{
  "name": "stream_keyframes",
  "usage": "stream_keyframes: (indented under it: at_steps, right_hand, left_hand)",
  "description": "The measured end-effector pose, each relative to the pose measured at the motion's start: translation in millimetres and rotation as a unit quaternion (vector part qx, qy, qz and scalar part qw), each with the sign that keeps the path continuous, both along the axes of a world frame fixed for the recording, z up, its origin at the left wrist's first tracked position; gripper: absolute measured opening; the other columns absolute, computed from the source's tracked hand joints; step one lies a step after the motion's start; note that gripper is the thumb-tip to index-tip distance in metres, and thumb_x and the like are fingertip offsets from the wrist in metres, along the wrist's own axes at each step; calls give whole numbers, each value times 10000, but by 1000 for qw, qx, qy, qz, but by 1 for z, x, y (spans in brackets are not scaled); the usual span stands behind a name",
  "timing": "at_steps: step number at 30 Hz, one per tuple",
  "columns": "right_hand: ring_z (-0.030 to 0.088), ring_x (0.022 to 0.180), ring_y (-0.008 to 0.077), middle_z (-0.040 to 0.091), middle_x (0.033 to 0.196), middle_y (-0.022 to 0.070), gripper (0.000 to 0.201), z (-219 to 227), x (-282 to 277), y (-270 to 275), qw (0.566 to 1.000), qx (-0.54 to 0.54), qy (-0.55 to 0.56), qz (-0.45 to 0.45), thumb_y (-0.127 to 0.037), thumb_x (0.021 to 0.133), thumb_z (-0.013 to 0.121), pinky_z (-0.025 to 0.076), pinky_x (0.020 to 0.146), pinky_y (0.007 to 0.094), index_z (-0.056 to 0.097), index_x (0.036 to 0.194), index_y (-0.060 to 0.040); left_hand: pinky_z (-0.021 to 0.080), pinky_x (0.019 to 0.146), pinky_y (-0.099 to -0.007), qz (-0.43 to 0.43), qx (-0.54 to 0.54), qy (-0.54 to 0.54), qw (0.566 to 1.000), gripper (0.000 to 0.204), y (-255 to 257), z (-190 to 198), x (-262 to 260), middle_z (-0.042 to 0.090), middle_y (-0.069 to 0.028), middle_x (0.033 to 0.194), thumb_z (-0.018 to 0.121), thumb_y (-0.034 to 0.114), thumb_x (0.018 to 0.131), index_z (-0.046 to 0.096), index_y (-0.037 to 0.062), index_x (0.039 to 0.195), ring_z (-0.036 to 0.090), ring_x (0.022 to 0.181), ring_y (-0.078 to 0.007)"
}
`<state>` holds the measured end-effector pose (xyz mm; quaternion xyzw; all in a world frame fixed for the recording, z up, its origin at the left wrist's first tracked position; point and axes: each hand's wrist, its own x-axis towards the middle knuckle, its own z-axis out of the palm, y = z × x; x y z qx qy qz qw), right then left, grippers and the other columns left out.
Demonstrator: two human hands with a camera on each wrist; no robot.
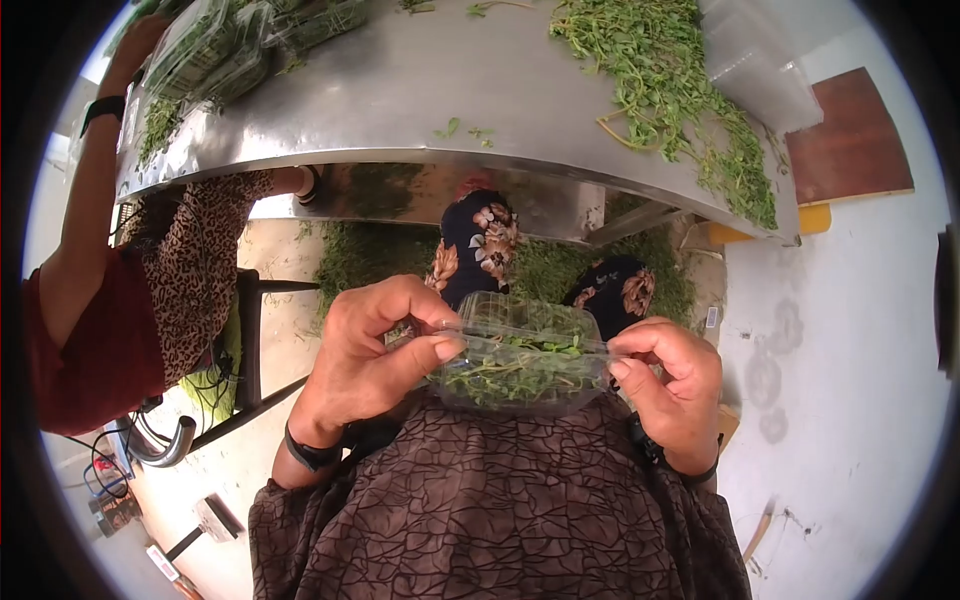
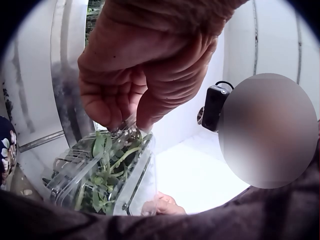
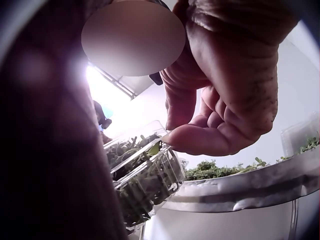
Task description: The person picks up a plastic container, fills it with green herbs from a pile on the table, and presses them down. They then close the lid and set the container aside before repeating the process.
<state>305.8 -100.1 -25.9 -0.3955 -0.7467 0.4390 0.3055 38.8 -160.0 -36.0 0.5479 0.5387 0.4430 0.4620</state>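
Note:
A clear plastic clamshell box (image 1: 520,378) with green leafy stems inside is held above the lap. My left hand (image 1: 375,350) pinches its left end between thumb and index finger; my right hand (image 1: 672,385) pinches the right end the same way. In the left wrist view the left hand (image 2: 145,60) grips the rim of the box (image 2: 100,175). The right wrist view has the right hand (image 3: 225,90) with thumb and finger at a corner of the box (image 3: 150,175). Whether the lid is fully closed, I cannot tell.
Ahead stands a metal table (image 1: 400,90) with a heap of greens (image 1: 650,80) at the right and filled boxes (image 1: 205,50) at the left. Clear containers (image 1: 755,60) stand at the back right. Another person's arm (image 1: 85,200) reaches over the table's left end. Greens (image 1: 375,265) lie below the table.

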Motion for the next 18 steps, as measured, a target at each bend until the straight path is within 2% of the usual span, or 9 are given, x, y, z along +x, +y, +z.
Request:
stream_keyframes:
  at_steps: [8,18]
  right_hand:
    - [593,586,137,633,743,93,120,-3,2,0,1000,5,29,10,52,732,662,474,527,239,621,840,19]
    - [551,498,111,595,635,59,109,2,2,3,999,23,8,25,62,708,657,421,458,231,618,790,2]
  left_hand:
    - [450,598,-249,-1,29,10,1000,104,1,-1,0,607,-27,728,689,24,760,622,33,838,563,653,-107]
    - [448,571,-254,-17,53,34,998,100,4,1,0,610,-26,730,700,32,763,618,44,821,569,639,-112]
